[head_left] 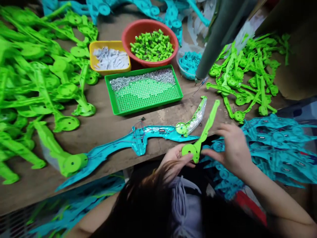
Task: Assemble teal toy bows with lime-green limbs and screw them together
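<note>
My left hand (pixel 175 161) and my right hand (pixel 231 148) both grip a long bright-green plastic arm (pixel 205 130) at its round end, just off the table's front edge. Fingers of both hands are pinched around that round hub. On the table in front lies a long teal plastic bow body (pixel 123 143) with thin wires along it, a green arm (pixel 71 162) fitted at its left end and another green piece with a clear cover (pixel 192 120) at its right end.
A green tray of small metal screws (pixel 143 89), a red bowl of green tubes (pixel 150 41), a yellow tub of white parts (pixel 110 58) and a clear tub of teal bits (pixel 189 62) stand behind. Green arms (pixel 37 72) are heaped left and right, teal bodies (pixel 279 145) at right. A grey pole (pixel 218 36) hangs above.
</note>
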`<state>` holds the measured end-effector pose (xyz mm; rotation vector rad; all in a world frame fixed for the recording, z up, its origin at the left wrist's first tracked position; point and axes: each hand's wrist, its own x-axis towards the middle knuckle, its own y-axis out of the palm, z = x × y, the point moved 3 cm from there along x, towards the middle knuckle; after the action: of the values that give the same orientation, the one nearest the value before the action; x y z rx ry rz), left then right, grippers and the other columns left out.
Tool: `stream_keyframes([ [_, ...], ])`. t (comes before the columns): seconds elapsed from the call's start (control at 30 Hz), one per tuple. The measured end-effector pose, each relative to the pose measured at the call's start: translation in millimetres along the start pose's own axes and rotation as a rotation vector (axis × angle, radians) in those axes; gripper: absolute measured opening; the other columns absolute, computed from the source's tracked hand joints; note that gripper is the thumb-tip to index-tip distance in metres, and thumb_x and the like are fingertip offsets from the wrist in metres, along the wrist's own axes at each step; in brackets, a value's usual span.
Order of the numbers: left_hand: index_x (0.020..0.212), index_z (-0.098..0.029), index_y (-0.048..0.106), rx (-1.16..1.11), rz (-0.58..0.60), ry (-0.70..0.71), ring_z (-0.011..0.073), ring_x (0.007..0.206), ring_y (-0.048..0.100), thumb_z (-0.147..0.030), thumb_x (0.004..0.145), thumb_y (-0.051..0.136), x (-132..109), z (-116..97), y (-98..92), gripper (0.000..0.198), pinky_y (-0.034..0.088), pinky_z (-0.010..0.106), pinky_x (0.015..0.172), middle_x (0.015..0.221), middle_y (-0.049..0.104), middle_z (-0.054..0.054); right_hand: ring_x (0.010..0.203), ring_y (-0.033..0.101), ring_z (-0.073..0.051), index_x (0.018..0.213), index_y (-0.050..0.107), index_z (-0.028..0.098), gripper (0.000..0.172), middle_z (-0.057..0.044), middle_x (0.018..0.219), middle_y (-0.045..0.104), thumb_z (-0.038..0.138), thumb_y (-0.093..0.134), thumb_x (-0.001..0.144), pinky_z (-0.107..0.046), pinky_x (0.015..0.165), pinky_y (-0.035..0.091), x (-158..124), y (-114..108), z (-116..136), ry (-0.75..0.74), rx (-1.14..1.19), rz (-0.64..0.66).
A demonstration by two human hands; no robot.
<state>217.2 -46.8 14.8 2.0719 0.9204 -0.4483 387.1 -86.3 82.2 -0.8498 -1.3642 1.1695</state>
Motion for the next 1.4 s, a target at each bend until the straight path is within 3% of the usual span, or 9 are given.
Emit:
stream_keyframes([
  [0.07,0.101,-0.011,0.062,-0.003,0.011,0.022,0.0159,0.077,0.065,-0.044,0.068,0.077,-0.9,-2.9,-2.4,0.049,0.055,0.027,0.070,0.089,0.069,0.007,0.124,0.052,-0.031,0.132,0.044,0.017,0.071,-0.021,0.131,0.056,0.063,0.061,0.080,-0.057,0.107,0.037,2.7,6.8,7.8,-0.174,0.080,0.158],
  [0.13,0.101,-0.011,0.062,0.018,0.017,0.030,0.0147,0.073,0.063,-0.041,0.070,0.074,-1.7,-7.1,-3.9,0.044,0.053,0.027,0.070,0.085,0.068,0.005,0.130,0.046,-0.032,0.136,0.043,0.020,0.071,-0.019,0.140,0.050,0.061,0.061,0.080,-0.061,0.112,0.027,4.7,9.2,13.7,-0.232,0.045,0.175],
  [0.3,0.105,-0.015,0.066,0.406,0.078,0.226,0.0156,0.071,0.060,-0.041,0.082,0.060,0.9,-30.7,-8.4,0.035,0.050,0.026,0.065,0.082,0.066,0.003,0.121,0.054,-0.026,0.137,0.045,0.022,0.063,-0.010,0.122,0.065,0.055,0.058,0.085,-0.058,0.120,0.006,15.5,9.3,19.2,-0.309,0.093,0.162],
  [0.37,0.116,-0.016,0.063,0.689,0.012,0.445,0.0190,0.083,0.062,-0.044,0.090,0.051,7.2,-44.3,-13.0,0.040,0.051,0.030,0.075,0.092,0.068,0.005,0.111,0.059,-0.025,0.138,0.045,0.022,0.063,-0.007,0.112,0.068,0.054,0.059,0.085,-0.057,0.120,0.012,23.4,9.7,9.1,-0.280,0.133,0.164],
  [0.47,0.120,-0.014,0.062,1.248,-0.271,0.746,0.0276,0.107,0.057,-0.043,0.091,0.052,22.3,-58.7,-20.9,0.042,0.046,0.042,0.092,0.114,0.065,0.013,0.104,0.060,-0.028,0.136,0.047,0.024,0.065,-0.009,0.108,0.066,0.054,0.064,0.081,-0.059,0.113,0.025,34.5,10.6,-17.0,-0.135,0.103,0.107],
  [0.6,0.109,-0.016,0.067,1.652,-0.350,0.853,0.0316,0.112,0.051,-0.046,0.090,0.054,42.7,-57.4,-24.7,0.037,0.044,0.045,0.092,0.117,0.062,0.016,0.102,0.060,-0.028,0.133,0.050,0.025,0.061,-0.010,0.105,0.063,0.057,0.060,0.082,-0.058,0.109,0.032,40.5,16.0,-41.7,-0.016,0.106,0.074],
  [0.77,0.105,-0.018,0.068,1.703,-0.346,0.886,0.0306,0.110,0.051,-0.048,0.091,0.051,46.0,-54.6,-25.3,0.038,0.042,0.044,0.091,0.116,0.061,0.015,0.102,0.059,-0.027,0.129,0.053,0.022,0.058,-0.010,0.105,0.063,0.060,0.056,0.084,-0.055,0.108,0.034,44.1,28.3,-46.7,-0.006,0.129,0.094],
  [1.0,0.108,-0.015,0.068,1.726,-0.355,0.955,0.0305,0.110,0.051,-0.045,0.092,0.051,37.2,-56.7,-30.2,0.038,0.040,0.047,0.094,0.112,0.064,0.016,0.110,0.057,-0.027,0.131,0.053,0.023,0.060,-0.009,0.114,0.064,0.062,0.054,0.085,-0.056,0.115,0.023,53.0,46.9,-44.5,-0.031,0.182,0.200],
  [1.4,0.112,-0.020,0.068,1.747,-0.316,0.918,0.0318,0.112,0.048,-0.046,0.090,0.053,38.3,-56.7,-34.8,0.037,0.036,0.053,0.101,0.116,0.061,0.015,0.113,0.055,-0.027,0.128,0.054,0.021,0.063,-0.009,0.113,0.063,0.066,0.050,0.085,-0.055,0.116,0.022,58.8,62.6,-42.4,-0.031,0.211,0.256],
])
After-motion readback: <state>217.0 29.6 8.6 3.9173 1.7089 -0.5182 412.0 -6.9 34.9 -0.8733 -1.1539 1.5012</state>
